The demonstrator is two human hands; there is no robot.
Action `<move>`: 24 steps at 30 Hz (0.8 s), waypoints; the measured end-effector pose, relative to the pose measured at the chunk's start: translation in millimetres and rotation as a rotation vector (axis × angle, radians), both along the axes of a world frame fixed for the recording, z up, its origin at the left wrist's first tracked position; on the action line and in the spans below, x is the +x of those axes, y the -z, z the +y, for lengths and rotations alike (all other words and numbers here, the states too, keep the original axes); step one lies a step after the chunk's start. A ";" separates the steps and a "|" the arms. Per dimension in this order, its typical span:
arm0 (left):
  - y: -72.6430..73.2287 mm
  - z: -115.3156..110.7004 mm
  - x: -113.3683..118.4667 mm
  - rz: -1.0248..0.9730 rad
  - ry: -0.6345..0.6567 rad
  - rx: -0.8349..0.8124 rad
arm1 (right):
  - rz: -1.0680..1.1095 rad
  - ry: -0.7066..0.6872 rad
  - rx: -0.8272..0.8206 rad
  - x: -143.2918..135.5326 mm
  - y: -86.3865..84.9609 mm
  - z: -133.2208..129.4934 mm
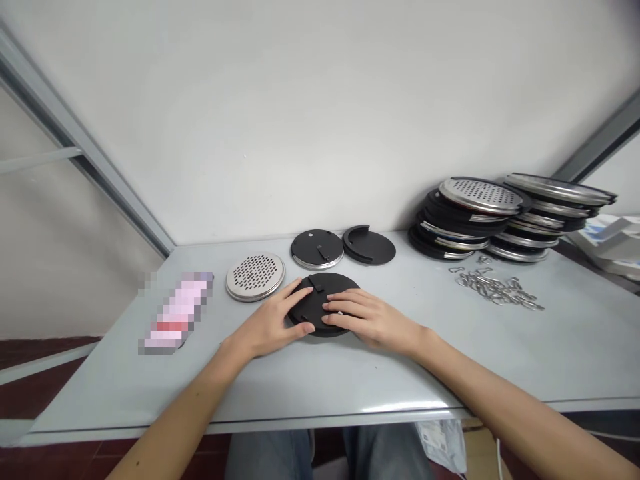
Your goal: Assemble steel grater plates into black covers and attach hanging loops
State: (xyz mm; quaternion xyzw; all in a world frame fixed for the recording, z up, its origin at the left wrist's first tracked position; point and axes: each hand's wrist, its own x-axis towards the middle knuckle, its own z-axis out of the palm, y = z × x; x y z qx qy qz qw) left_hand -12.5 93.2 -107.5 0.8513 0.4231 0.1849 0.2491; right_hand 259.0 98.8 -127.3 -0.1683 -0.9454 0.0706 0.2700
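A black round disc [327,304] lies in front of me on the table, with a small raised tab near its far left edge. My left hand [275,319] holds it at the left side, thumb by the near rim and fingers by the tab. Stretched fingers of my right hand [371,320] lie flat over its right part. Just behind is another black round disc [315,250] with a silvery rim below it. A black plate with a raised curved rim [376,249] touches or nearly touches that one. To the left is a perforated silver disc [255,275].
Two stacks of round black-and-silver pieces [453,223] [550,217] stand at the back right by the wall. Before them lies a pile of small metal clips [500,290]. A phone with a blurred-out screen [177,310] is on the left. The table's front edge [320,423] runs near my forearms.
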 end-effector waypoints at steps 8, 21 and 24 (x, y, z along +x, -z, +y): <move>8.2 0.8 3.3 0.051 -0.016 0.094 | 0.022 0.107 -0.197 -0.1 -10.3 -0.2; 3.1 -6.4 11.6 -0.175 -0.096 0.003 | 0.062 0.263 -0.432 24.6 -3.8 18.2; 3.9 -6.0 11.7 -0.272 -0.203 -0.071 | 0.079 0.266 -0.422 23.1 -0.6 19.5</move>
